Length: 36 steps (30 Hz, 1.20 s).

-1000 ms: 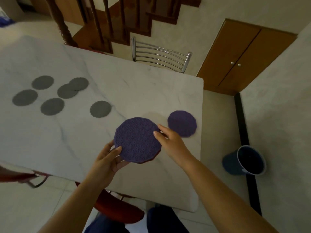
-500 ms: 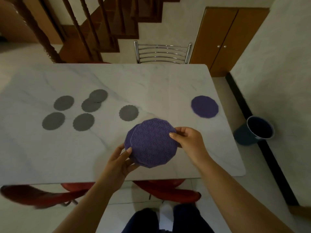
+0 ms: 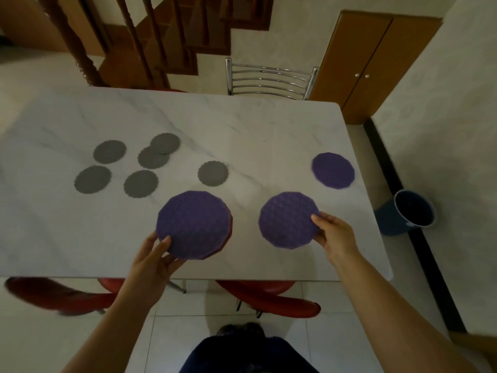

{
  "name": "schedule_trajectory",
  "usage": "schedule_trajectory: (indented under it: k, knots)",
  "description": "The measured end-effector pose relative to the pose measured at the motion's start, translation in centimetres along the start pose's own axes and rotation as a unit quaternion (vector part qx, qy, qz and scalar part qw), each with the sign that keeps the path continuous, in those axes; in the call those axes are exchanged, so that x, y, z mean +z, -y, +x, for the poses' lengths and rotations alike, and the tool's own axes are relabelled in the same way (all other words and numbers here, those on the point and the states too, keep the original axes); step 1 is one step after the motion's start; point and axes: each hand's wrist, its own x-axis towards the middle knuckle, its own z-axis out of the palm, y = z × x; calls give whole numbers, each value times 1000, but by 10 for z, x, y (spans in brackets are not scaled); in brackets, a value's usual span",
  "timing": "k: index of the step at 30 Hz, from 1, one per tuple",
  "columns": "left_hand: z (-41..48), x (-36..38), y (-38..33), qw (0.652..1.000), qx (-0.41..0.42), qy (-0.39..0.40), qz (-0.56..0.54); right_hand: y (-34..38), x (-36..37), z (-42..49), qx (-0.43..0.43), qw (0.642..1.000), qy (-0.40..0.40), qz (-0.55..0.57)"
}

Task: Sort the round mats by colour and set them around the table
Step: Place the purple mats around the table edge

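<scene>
Purple embossed mats (image 3: pixel 289 219), plain grey mats (image 3: pixel 213 173), white table (image 3: pixel 242 125) veined grey, red chair seats (image 3: pixel 269 298), blue bucket (image 3: pixel 388 219)

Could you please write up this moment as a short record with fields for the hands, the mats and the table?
Table: white marble
Left hand: grips purple mat stack, a reddish edge showing beneath
Right hand: pinches single purple mat by its rim
Placed purple mat: flat near the right edge
Grey mats: six on the left half, two overlapping
Bucket: blue, on floor at right
</scene>
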Motion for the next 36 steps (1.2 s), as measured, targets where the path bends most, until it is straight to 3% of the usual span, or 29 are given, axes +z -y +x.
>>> schedule_trajectory:
  k: [7,12,24,29,33,36]
  knots:
    - [-11,-2,1,1000,7,-2,-6,-49,-1,29,21,991,-44,-123]
    - [-16,3,7,1000,3,-5,-10,-55,-3,35,-58,940,-69,-330]
    - [-20,8,16,1000,-8,2,-18,-56,-1,33,-45,885,-51,-460]
    - [-22,11,17,1000,-1,3,-11,-44,-3,27,-69,836,-26,-544]
    - [-24,14,18,1000,1,-3,-15,-29,11,15,-124,860,-8,-495]
    - [-26,17,15,1000,11,1,-18,-11,48,-8,-178,894,96,-400]
